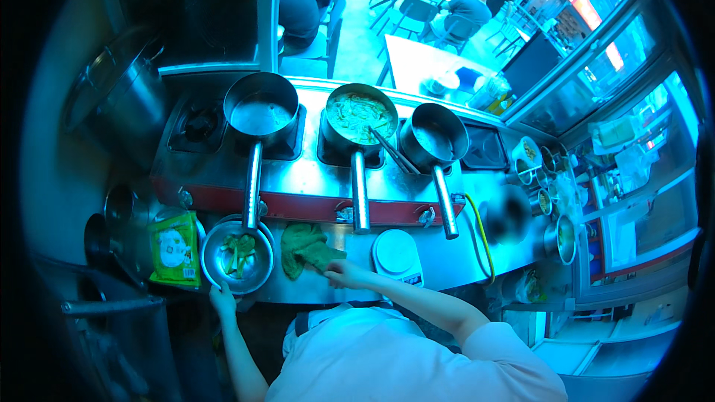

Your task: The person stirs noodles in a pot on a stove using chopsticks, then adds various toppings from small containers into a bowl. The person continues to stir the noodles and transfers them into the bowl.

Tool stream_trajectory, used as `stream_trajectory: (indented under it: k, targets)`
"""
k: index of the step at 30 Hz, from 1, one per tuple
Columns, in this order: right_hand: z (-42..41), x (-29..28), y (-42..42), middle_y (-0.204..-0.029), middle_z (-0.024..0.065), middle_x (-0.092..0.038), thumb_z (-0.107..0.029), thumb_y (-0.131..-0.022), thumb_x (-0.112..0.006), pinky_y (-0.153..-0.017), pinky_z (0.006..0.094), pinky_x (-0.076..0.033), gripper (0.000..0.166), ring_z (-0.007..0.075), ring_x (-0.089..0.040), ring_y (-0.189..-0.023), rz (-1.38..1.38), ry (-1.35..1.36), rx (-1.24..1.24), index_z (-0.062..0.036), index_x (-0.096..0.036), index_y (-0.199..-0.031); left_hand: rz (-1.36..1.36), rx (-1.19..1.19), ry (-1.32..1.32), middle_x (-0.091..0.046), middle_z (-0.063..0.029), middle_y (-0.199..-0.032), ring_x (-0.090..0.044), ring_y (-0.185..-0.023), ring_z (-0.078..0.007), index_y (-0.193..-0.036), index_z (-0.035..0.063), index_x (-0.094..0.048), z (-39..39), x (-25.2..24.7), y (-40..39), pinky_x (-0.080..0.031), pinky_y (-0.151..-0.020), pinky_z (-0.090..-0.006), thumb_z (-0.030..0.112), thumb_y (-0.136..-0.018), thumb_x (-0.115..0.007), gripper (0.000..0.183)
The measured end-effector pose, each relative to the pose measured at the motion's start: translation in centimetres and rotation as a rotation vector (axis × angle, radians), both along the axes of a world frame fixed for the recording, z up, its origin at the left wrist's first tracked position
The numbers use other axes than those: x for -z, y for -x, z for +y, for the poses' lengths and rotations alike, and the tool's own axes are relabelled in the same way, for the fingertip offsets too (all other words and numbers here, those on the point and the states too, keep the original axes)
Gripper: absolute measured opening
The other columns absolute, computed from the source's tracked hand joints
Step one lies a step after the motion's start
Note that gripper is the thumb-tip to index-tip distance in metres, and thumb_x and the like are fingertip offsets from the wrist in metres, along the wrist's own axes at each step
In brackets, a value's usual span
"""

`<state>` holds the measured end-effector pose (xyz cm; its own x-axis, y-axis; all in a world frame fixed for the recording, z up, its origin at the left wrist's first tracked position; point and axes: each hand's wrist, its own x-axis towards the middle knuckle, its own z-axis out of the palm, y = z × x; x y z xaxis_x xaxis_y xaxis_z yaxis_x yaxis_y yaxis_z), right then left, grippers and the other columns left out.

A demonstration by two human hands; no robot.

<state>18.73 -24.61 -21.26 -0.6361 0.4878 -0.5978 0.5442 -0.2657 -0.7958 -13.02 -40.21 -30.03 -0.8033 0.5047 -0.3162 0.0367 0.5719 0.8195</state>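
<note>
My left hand (223, 297) grips the near rim of a metal bowl (210, 268) with leafy greens (239, 254) in it. A corner of a crumpled green cloth (301, 245) is pinched in my right hand (343, 274); the rest lies on the steel counter. Just right of that hand sits a white kitchen scale (397, 254). Three long-handled metal saucepans stand on the stove: the left (261, 109) and right (434, 134) hold what looks like liquid, while the middle pan (362, 117) holds noodle-like food, with chopsticks (394, 151) leaning on its rim.
A green and white packet (174, 248) lies left of the bowl. At far left is a tall metal pot (120, 95). Beyond the scale, a yellow hose (481, 234) crosses the counter, and several food containers (539, 178) stand at right. People sit beyond the window frame.
</note>
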Motion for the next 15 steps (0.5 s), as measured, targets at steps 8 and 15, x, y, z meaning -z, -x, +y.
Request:
stream_trajectory:
  k: [8, 15]
  targets:
    - [3.1, -13.1, -9.3, -0.061, 0.0047, -0.051, -0.013, -0.076, -0.059, -0.049, 0.0261, -0.041, 0.026, 0.0111, -0.051, -0.054, -0.045, -0.589, 0.333, -0.0013, -0.047, -0.096, -0.106, 0.376, 0.56, -0.056, -0.0156, -0.049, -0.055, -0.039, -0.0236, -0.065, -0.0079, -0.053, 1.7, -3.3, -0.2, -0.046, -0.036, -0.031, 0.045, -0.088, -0.022, 0.065]
    - [13.7, -15.7, -9.2, -0.076, 0.0086, -0.044, -0.015, -0.063, -0.071, -0.06, 0.0306, -0.041, 0.074, 0.0194, -0.048, -0.069, -0.096, -0.952, 0.359, -0.0056, -0.027, -0.123, -0.594, 0.568, 0.73, -0.059, -0.0197, -0.059, -0.058, -0.044, -0.025, -0.058, -0.0058, -0.052, 0.9, -5.1, -1.3, -0.046, -0.036, -0.0265, 0.067, -0.075, -0.006, 0.088]
